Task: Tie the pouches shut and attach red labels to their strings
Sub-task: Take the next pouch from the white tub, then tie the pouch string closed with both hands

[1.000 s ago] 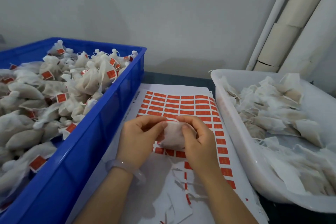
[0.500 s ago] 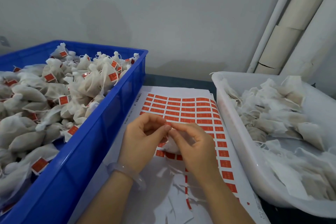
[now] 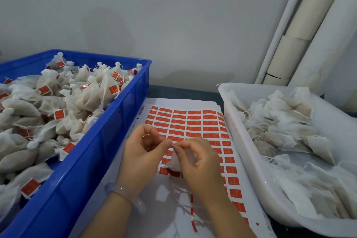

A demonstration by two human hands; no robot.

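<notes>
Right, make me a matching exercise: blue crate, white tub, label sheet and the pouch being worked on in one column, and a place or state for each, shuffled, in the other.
Column one:
1. blue crate
2. white tub
3. label sheet
4. pouch

Column two:
A. lies flat between crate and tub
B. holds unlabelled pouches
C. pinched between the left hand and right hand, over the sheet
D. holds labelled pouches, tied shut

Pairs: 1-D, 2-B, 3-A, 4-C.
</notes>
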